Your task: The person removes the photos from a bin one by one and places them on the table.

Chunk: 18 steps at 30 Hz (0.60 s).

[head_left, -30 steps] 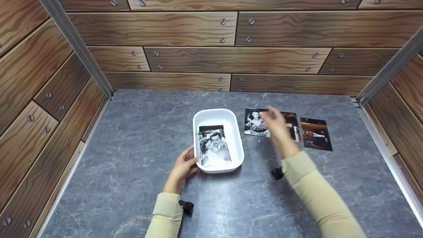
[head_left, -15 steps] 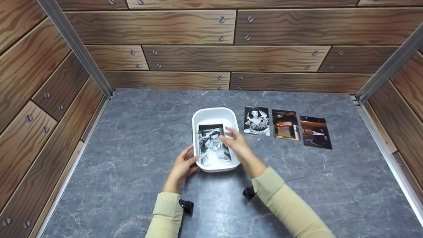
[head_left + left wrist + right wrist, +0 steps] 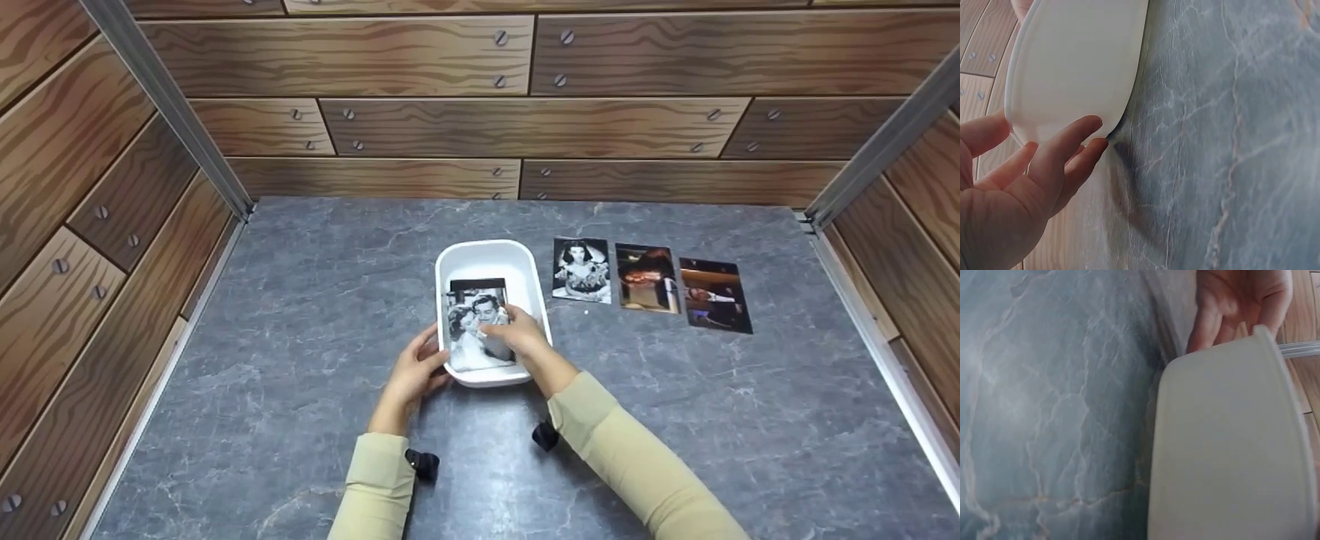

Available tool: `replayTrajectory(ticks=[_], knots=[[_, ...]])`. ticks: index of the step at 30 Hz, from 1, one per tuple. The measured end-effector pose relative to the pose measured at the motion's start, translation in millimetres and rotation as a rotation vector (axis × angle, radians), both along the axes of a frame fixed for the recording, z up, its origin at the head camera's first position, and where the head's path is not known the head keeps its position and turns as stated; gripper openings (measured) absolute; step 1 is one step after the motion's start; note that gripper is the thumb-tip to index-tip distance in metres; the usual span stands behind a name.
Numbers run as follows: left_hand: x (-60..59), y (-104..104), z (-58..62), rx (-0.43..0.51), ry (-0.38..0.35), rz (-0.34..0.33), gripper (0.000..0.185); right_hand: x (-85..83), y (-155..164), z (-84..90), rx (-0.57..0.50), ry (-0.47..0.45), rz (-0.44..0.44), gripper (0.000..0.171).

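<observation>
My left hand [image 3: 411,375] holds the white plastic tub [image 3: 491,255] at its near left corner. In the left wrist view its thumb is at the rim and its fingers lie against the outer wall. A black-and-white photo [image 3: 472,349] of a couple lies in the tub, over a darker one [image 3: 478,284] whose top edge shows. My right hand [image 3: 525,341] reaches into the tub and pinches the couple photo by its right edge, thumb on top. In the right wrist view the tub's wall hides this hand.
Right of the tub, three photos lie in a row on the grey marbled table [image 3: 315,300]: a black-and-white portrait [image 3: 581,270], a dark colour print [image 3: 646,277] and another colour print [image 3: 715,295]. Wood-patterned walls [image 3: 420,127] enclose the table's back and sides.
My right hand has moved left from the row of photos into the tub and taken the couple photo's edge, which has shifted slightly. My left hand has stayed at the tub.
</observation>
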<state>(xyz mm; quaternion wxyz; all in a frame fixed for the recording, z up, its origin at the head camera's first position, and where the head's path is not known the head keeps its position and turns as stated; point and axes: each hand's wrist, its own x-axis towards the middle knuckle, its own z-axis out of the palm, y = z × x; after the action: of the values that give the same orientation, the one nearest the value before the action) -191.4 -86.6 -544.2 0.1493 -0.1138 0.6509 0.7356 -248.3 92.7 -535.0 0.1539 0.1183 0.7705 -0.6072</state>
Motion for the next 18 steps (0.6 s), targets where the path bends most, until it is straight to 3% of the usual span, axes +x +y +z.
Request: replayTrajectory(ticks=[10,18], knots=[[1.9,-1.2,0.7,-0.005,0.009,0.007,0.059,-5.7,-8.0,-3.9,0.247,-0.023,-0.001,0.074],[0.6,0.0,-0.3,0.019,0.014,-0.001,0.059,-3.1,-5.6,-1.7,0.206,-0.026,-0.016,0.077]])
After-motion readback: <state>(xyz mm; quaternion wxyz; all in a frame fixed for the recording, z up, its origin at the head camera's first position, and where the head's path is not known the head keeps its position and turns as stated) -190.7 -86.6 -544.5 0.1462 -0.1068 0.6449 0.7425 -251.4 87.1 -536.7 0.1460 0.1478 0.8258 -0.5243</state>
